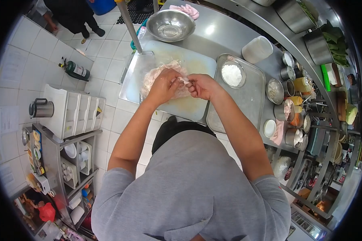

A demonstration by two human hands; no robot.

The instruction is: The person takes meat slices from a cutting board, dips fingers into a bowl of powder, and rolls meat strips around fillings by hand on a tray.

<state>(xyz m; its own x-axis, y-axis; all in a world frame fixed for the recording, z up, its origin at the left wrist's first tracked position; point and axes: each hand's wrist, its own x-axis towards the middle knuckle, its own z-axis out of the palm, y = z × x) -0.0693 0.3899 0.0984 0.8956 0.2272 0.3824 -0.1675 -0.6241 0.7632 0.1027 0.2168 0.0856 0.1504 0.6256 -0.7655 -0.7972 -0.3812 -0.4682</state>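
Observation:
A pale pink heap of what looks like raw meat [152, 77] lies on the left part of a white cutting board [197, 105]. Over the heap's right side, my left hand [165, 86] has its fingers bent together on a small pale piece [184, 80]. My right hand [201, 86] pinches the same piece from the right, above the board. The two hands nearly touch. Right of the board, a metal tray [239, 106] bears a bowl of white powder [231, 74].
A steel bowl [171, 26] and a pink cloth [186, 11] sit beyond the board. A white container [257, 50] and several small bowls stand on the right. A metal post [129, 26] rises at the board's far left. Another person [70, 14] stands at the upper left.

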